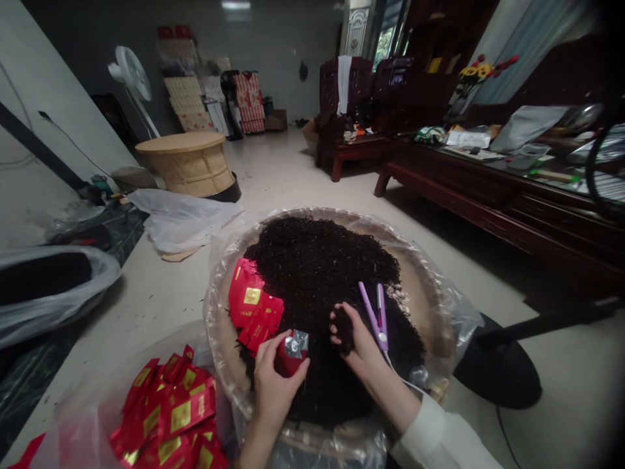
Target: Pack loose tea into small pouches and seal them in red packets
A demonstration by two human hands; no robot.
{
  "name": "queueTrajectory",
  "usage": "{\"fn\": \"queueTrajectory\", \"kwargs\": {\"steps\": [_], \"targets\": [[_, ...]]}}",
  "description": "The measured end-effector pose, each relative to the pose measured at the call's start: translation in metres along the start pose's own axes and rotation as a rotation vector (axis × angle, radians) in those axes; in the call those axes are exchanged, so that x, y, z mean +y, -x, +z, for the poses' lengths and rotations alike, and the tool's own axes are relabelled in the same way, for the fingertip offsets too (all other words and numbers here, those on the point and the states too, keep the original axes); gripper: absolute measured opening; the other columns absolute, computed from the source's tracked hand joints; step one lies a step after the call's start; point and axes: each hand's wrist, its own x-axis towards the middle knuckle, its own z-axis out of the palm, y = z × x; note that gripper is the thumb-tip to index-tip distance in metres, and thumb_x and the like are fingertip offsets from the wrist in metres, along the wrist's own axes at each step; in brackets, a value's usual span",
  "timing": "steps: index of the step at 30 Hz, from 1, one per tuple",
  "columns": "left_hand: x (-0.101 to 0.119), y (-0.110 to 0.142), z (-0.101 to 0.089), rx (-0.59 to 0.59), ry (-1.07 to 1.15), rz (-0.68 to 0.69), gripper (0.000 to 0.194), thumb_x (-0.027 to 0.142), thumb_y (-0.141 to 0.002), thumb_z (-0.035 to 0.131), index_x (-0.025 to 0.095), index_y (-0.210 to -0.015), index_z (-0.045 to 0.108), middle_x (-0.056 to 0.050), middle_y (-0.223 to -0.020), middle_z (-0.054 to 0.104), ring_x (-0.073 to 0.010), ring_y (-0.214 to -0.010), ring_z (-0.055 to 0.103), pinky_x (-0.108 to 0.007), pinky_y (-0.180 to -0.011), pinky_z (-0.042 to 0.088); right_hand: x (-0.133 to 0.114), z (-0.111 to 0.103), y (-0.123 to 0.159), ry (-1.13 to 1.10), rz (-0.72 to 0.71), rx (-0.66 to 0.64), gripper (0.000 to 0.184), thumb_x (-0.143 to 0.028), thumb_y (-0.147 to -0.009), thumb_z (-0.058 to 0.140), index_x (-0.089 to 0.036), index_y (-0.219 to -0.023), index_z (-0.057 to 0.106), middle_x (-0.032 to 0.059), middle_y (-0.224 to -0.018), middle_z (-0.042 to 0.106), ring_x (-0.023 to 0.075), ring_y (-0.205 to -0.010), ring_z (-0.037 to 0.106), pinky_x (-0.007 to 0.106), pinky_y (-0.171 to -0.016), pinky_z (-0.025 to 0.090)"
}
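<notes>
My left hand (278, 371) grips a small red packet (291, 357) whose silvery inner side shows at its top. In my right hand (352, 332), cupped and closed, lies a clump of dark dried tea leaves (344, 327). Both hands are above a wide round basket (424, 280) lined with clear plastic and heaped with loose tea leaves (322, 260). Flat red packets (249, 303) with gold labels rest on the heap, left of my hands. A purple hand-held sealer (375, 319), jaws apart and corded, lies on the leaves just right of my right hand.
A plastic bag of red packets (170, 417) stands at the lower left. Further left is another plastic-lined container (49, 280) of dark contents. A black stand base (502, 365) sits right of the basket; a dark wooden table (488, 189) and a woven drum-shaped stand (188, 163) are beyond.
</notes>
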Motion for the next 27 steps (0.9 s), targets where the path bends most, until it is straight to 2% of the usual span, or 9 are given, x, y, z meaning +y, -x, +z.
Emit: {"fn": "queueTrajectory", "kwargs": {"steps": [3, 5, 10, 15, 17, 20, 23, 27], "targets": [[0.004, 0.001, 0.007, 0.005, -0.015, 0.004, 0.042, 0.028, -0.066, 0.074, 0.020, -0.107, 0.067, -0.009, -0.100, 0.068, -0.0268, -0.092, 0.066, -0.044, -0.086, 0.055, -0.008, -0.001, -0.001, -0.359, 0.171, 0.004, 0.025, -0.047, -0.081, 0.055, -0.022, -0.081, 0.060, -0.0004, -0.070, 0.067, 0.0145, -0.053, 0.060, 0.025, -0.046, 0.046], [0.007, 0.001, 0.011, 0.003, -0.019, -0.001, 0.042, 0.027, -0.065, 0.075, 0.021, -0.107, 0.068, -0.009, -0.099, 0.067, -0.0272, -0.092, 0.065, -0.045, -0.085, 0.054, -0.013, 0.001, 0.000, -0.515, 0.216, 0.001, 0.026, -0.047, -0.081, 0.054, -0.023, -0.083, 0.061, 0.0012, -0.073, 0.070, 0.0173, -0.058, 0.064, 0.030, -0.051, 0.052], [0.011, 0.002, 0.019, 0.007, -0.020, -0.016, 0.045, 0.023, -0.062, 0.077, 0.022, -0.107, 0.068, -0.008, -0.098, 0.067, -0.0275, -0.092, 0.064, -0.046, -0.086, 0.054, -0.027, 0.014, 0.005, -0.414, 0.037, -0.039, 0.037, -0.058, -0.083, 0.050, -0.024, -0.083, 0.063, 0.0035, -0.079, 0.073, 0.0240, -0.070, 0.069, 0.041, -0.062, 0.057], [0.015, 0.002, 0.023, 0.009, -0.027, -0.022, 0.048, 0.017, -0.060, 0.076, 0.022, -0.107, 0.067, -0.008, -0.097, 0.067, -0.0276, -0.092, 0.064, -0.047, -0.086, 0.053, -0.036, 0.042, 0.017, -0.528, 0.003, 0.001, 0.035, -0.056, -0.082, 0.053, -0.023, -0.081, 0.066, 0.0014, -0.082, 0.073, 0.0236, -0.077, 0.069, 0.042, -0.075, 0.056], [0.015, 0.001, 0.024, 0.015, -0.023, -0.028, 0.049, 0.016, -0.060, 0.076, 0.022, -0.107, 0.067, -0.008, -0.097, 0.067, -0.0278, -0.092, 0.064, -0.047, -0.086, 0.054, -0.037, 0.050, 0.021, -0.504, -0.040, 0.000, 0.036, -0.056, -0.082, 0.053, -0.023, -0.080, 0.067, 0.0013, -0.082, 0.073, 0.0227, -0.078, 0.068, 0.041, -0.080, 0.054], [0.013, 0.001, 0.024, 0.023, -0.012, -0.045, 0.050, 0.015, -0.058, 0.075, 0.021, -0.108, 0.067, -0.008, -0.097, 0.068, -0.0285, -0.092, 0.065, -0.047, -0.085, 0.054, -0.036, 0.055, 0.025, -0.347, -0.132, -0.048, 0.043, -0.058, -0.085, 0.049, -0.022, -0.081, 0.070, 0.0027, -0.086, 0.073, 0.0225, -0.084, 0.066, 0.040, -0.087, 0.051], [0.010, 0.002, 0.026, 0.036, 0.000, -0.065, 0.050, 0.016, -0.058, 0.075, 0.021, -0.107, 0.067, -0.008, -0.098, 0.068, -0.0292, -0.093, 0.065, -0.048, -0.085, 0.054, -0.034, 0.053, 0.027, -0.166, -0.217, -0.137, 0.053, -0.062, -0.089, 0.039, -0.022, -0.087, 0.072, 0.0055, -0.092, 0.073, 0.0250, -0.094, 0.064, 0.043, -0.094, 0.047], [0.008, 0.002, 0.027, 0.046, 0.024, -0.087, 0.051, 0.020, -0.057, 0.077, 0.020, -0.107, 0.067, -0.009, -0.099, 0.069, -0.0306, -0.095, 0.065, -0.050, -0.088, 0.053, -0.034, 0.048, 0.031, 0.004, -0.222, -0.307, 0.066, -0.067, -0.092, 0.025, -0.022, -0.104, 0.071, 0.0087, -0.110, 0.072, 0.0277, -0.113, 0.060, 0.047, -0.104, 0.040]]}}
